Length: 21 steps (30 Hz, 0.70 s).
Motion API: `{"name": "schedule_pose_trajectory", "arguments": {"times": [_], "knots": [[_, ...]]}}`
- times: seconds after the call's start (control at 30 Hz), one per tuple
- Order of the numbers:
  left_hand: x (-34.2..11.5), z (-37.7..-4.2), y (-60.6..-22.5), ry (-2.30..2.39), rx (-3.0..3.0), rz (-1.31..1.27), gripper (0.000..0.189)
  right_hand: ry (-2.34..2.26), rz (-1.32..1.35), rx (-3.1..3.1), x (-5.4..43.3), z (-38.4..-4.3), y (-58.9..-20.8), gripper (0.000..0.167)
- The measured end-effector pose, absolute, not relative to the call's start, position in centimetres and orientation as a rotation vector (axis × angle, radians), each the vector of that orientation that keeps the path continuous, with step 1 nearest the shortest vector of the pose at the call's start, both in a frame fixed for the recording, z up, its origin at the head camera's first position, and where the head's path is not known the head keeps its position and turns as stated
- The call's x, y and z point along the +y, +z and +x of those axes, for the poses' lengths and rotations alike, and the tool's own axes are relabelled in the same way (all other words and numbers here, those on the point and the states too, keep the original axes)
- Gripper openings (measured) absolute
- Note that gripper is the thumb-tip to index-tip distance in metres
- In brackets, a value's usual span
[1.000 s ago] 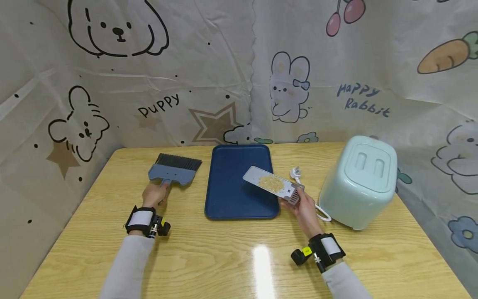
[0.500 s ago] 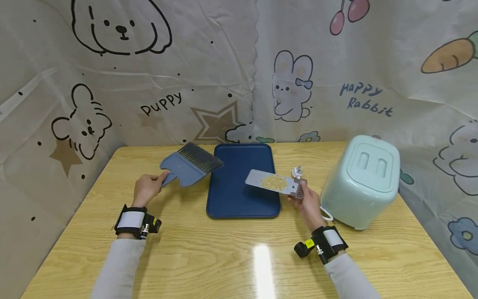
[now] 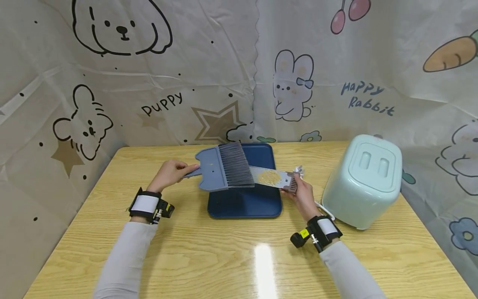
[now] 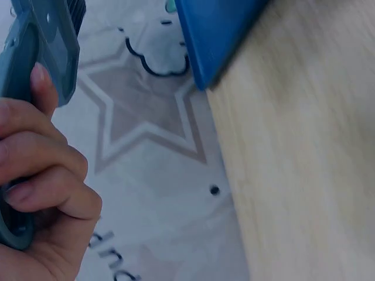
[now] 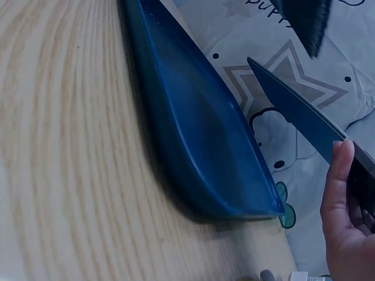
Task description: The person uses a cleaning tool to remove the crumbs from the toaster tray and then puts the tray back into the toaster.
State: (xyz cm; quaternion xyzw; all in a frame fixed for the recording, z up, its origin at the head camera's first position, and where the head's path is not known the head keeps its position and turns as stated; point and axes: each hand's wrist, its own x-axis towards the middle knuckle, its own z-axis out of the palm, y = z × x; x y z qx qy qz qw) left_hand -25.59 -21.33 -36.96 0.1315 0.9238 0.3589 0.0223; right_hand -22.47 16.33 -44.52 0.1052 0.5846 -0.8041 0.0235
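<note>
In the head view, my left hand (image 3: 169, 174) grips the handle of a blue-grey hand brush (image 3: 212, 168). The brush hangs over the left part of the navy tray (image 3: 244, 207), its dark bristles pointing right and overlapping the far end of a crumb tray (image 3: 257, 171). Whether bristles and crumb tray touch there is unclear; in the right wrist view the bristles (image 5: 307, 23) look apart from it. My right hand (image 3: 304, 195) pinches the crumb tray by its slotted end, above the navy tray. Pale yellow crumbs (image 3: 269, 177) lie on it. Curled fingers (image 4: 53, 158) wrap the brush handle in the left wrist view.
A mint-green toaster (image 3: 367, 182) with a two-slot lid stands on the right of the wooden table (image 3: 209, 257). Its white plug (image 3: 298, 169) and cord lie behind and beside my right hand. A printed cloth (image 3: 213, 62) hangs behind the table.
My left hand has lifted the brush off the left side of the table and swung it right, turning the bristles toward the crumb tray. My right hand has barely shifted.
</note>
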Motion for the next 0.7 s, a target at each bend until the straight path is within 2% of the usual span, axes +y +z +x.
{"name": "schedule_pose_trajectory", "arguments": {"times": [0.2,0.7], "knots": [[-18.5,-26.5,-36.1,1.094,2.817,0.600,0.048,-2.483,0.293,1.818,15.4,-23.1,-43.9,0.049],[-14.4,-27.4,-37.8,1.049,2.819,0.691,0.050,-2.434,0.341,1.880,13.7,-23.3,-42.8,0.048]]}}
